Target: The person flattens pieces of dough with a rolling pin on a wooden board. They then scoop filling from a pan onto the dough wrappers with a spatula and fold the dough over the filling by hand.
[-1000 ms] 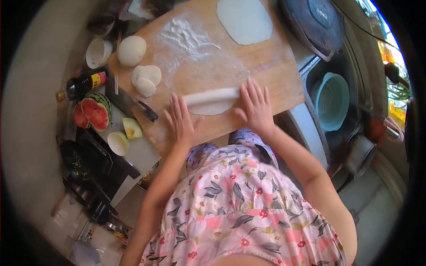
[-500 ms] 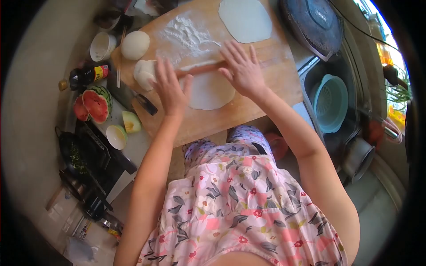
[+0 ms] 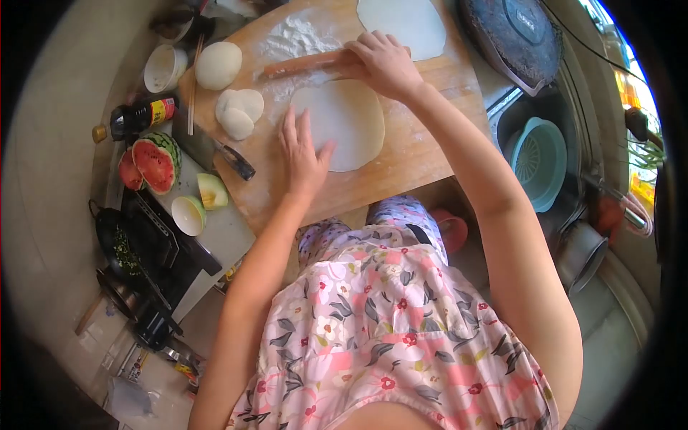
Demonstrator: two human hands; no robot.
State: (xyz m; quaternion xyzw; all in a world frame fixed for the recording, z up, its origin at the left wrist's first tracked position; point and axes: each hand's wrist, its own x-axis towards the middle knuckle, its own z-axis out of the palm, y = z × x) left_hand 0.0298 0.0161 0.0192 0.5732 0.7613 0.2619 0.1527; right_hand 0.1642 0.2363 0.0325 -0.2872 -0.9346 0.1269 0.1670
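A flat rolled-out sheet of dough [image 3: 347, 125] lies on the wooden board [image 3: 423, 136]. My left hand [image 3: 304, 154] rests at its left edge, fingers apart and holding nothing. My right hand [image 3: 383, 64] is wrapped round the right part of a wooden rolling pin [image 3: 304, 63], which lies beyond the dough sheet. Left of the sheet sit several small flattened dough pieces [image 3: 238, 115] in an overlapping pile. A larger round ball of dough [image 3: 218, 66] is behind them. Loose flour [image 3: 297, 39] and another rolled dough sheet [image 3: 412, 25] are at the board's far side.
A cleaver's dark handle [image 3: 238, 165] juts over the board's left edge. Further left are chopsticks [image 3: 192, 107], a dark sauce bottle [image 3: 143, 118], cut watermelon [image 3: 156, 163] and a small bowl [image 3: 188, 215]. At right, a teal basin [image 3: 537, 165] stands in the sink.
The rolling pin has moved away from me, off the dough sheet. My left hand has left the pin and come down to the sheet's left edge; my right hand has closed round the pin.
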